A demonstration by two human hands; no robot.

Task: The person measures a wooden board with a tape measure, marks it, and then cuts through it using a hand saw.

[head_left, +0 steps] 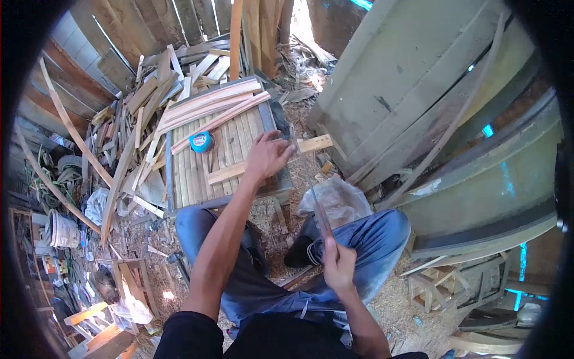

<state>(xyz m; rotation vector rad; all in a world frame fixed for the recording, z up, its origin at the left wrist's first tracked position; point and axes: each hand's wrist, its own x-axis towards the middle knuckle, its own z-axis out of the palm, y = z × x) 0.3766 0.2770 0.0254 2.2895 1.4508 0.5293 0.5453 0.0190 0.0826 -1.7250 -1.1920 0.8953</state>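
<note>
Head view — left hand (266,157) spread palm-down on a wooden strip (226,173), pressing it onto the slatted table (190,179); the strip's end overhangs the table's right edge. Right hand (338,267) clenched round the handle of a saw (311,192), its blade reaching the strip beside the left fingers. Blue tape measure (201,142) on the table — loose slats (209,105) behind.

Site: rough woodworking shed. Evidence: weathered plank walls (179,18); heap of pale offcut wooden strips (143,119); sawdust and shavings over the dirt floor (269,215); slatted wooden bench top (197,173) bearing a round blue tape measure (201,142); thin-bladed handsaw (312,191).
</note>
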